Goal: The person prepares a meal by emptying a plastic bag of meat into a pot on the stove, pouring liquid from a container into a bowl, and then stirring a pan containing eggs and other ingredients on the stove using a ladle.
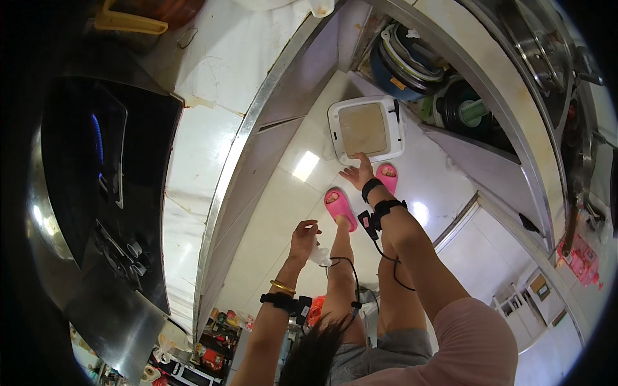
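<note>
My left hand [305, 240] is over the floor at the centre, its fingers curled around a crumpled, whitish translucent plastic bag [320, 255] that hangs beside the palm. Above and to its right in the picture, my right hand [358, 173] reaches out with spread fingers and holds nothing. Its fingertips overlap the near edge of a white bin [396, 126] with a beige lid panel; whether they touch cannot be told. My feet in pink slippers [340, 208] stand near the bin.
At the left, a marble counter [198, 144] with a metal edge carries a black gas stove [140, 144] with a blue flame showing. Lidded pots and a blue basin [393, 77] fill an open cabinet at the upper right. A metal door track [456, 222] crosses the floor. Black cables hang between my arms.
</note>
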Motion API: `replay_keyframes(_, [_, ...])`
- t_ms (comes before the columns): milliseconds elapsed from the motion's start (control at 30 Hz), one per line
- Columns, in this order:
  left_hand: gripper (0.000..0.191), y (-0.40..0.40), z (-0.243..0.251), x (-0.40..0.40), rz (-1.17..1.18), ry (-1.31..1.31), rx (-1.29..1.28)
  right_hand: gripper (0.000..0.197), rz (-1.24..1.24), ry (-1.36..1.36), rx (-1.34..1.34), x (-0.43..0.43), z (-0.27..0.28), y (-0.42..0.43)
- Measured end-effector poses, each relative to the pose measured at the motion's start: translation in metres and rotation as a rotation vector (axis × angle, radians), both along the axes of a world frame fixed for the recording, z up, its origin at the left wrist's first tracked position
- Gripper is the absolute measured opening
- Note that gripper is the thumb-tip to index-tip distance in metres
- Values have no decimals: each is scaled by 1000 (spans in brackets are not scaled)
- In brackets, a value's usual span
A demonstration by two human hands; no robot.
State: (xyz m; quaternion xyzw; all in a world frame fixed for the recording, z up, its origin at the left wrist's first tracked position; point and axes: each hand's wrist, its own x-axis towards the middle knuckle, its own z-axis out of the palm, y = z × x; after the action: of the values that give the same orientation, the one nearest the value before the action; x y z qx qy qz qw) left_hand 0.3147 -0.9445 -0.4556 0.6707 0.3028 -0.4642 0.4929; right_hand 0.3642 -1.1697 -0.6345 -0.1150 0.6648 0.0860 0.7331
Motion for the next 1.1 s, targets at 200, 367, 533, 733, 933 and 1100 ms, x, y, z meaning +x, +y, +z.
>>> replay_keyframes(200, [23, -18, 8, 13, -36, -10, 23, 41, -64, -157, -83, -20, -2, 4])
replay_keyframes(367, [24, -17, 5, 4, -13, 10, -27, 43, -30, 14, -28, -4, -6, -4])
replay_keyframes(533, [31, -15, 6, 5, 63, 59, -51, 64, 202, -57, -73, 17, -15, -27])
replay_keyframes(733, [51, -43, 35, 45, 621, 62, -448, 90, 1038, -275, -193, 21, 48, -88])
replay_keyframes(933, [65, -90, 73, 61, 589, -60, -617, 39, 988, -876, -62, -42, 227, -52])
replay_keyframes(1100, [44, -140, 123, 34, 4, 124, -521, 19, 672, -693, -588, -85, 293, -60])
